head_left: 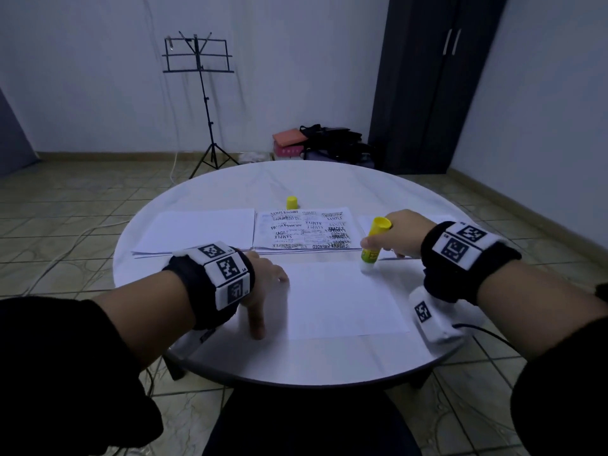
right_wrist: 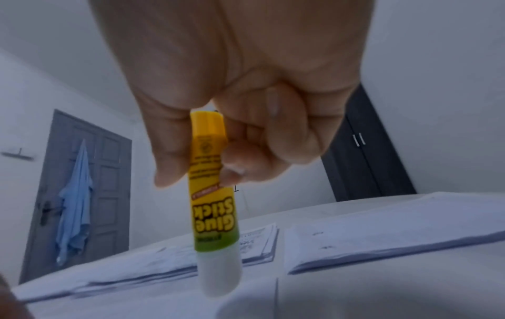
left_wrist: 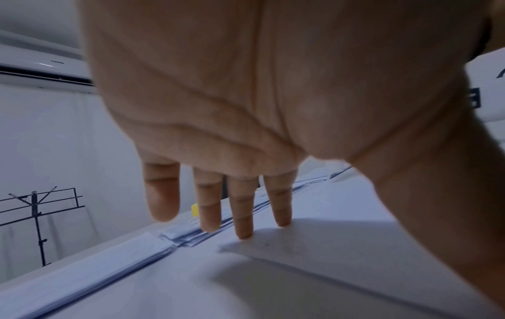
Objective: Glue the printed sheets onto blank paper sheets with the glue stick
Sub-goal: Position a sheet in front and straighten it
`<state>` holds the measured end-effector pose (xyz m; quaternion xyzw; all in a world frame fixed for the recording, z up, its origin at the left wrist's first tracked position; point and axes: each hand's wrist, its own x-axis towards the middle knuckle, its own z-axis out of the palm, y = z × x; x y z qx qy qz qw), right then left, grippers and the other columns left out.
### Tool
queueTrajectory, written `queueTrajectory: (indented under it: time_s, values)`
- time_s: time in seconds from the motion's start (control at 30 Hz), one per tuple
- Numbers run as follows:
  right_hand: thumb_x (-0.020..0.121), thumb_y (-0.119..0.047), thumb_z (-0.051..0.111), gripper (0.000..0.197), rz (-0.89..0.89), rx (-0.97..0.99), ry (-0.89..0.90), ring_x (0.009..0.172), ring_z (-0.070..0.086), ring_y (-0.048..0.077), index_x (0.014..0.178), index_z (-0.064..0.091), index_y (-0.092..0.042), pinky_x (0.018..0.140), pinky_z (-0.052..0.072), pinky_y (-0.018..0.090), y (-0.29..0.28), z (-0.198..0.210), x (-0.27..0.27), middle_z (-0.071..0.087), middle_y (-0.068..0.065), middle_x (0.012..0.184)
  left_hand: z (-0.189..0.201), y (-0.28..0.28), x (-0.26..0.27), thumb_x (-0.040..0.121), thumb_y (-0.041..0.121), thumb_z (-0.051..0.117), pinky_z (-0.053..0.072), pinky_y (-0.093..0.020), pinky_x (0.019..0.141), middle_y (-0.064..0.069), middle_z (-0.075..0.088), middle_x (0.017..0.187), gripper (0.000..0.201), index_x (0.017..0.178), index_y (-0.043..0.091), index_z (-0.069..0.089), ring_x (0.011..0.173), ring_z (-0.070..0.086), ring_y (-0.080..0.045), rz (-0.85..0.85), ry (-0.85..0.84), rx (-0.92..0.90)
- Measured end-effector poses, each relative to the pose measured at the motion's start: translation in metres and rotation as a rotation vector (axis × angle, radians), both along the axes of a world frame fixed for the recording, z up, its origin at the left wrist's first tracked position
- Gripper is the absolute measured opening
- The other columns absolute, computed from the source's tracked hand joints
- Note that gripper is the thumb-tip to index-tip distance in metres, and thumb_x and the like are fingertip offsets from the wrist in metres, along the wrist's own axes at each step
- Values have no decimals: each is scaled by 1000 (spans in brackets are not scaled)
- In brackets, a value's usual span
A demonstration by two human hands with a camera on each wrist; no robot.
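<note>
Round white counter (head_left: 210,340). Lying directly on it: a single blank sheet (head_left: 342,301) at the near centre; a stack of blank paper (head_left: 197,230) at the far left; a stack of printed sheets (head_left: 306,233) just beside it at the centre, top sheet printed with "SAMPLE" and "FRAGILE"; a further stack of paper (head_left: 365,220) at the far right, largely hidden. A yellow cap (head_left: 291,203) stands upright just beyond the printed stack.
</note>
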<state>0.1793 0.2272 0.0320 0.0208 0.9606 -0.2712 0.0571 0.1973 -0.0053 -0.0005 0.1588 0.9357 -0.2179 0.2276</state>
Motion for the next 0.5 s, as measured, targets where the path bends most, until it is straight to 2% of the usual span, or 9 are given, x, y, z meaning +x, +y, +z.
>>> queueTrajectory:
  time_s: [0.17,0.23,0.37,0.5]
  values:
    - [79,-34,72,29,64,119,-49,64,49,16,82,59,-9,59,38,26,4,-7,11,55,4,80,1,1,0,59,53,83,27,-41,112,8,33,147,103,144,37,27,136,29,-23,8,-1,30]
    - [78,-32,72,25,101,143,-62,65,50,16,80,60,-10,59,38,26,9,-3,25,56,4,78,1,2,0,58,54,83,26,-42,113,8,32,147,105,144,38,26,136,28,-22,7,0,23]
    - [72,-30,76,27,173,138,-188,55,49,14,82,68,-6,49,39,20,24,4,52,59,0,67,0,3,-2,55,58,83,25,-45,114,7,30,148,110,145,39,22,138,26,-24,2,-3,-15]
    - [67,-27,80,25,217,86,-218,55,57,13,85,69,-14,61,44,27,45,4,63,67,-1,68,3,4,3,58,58,82,26,-46,113,2,24,150,110,147,38,20,139,23,-25,1,10,-48]
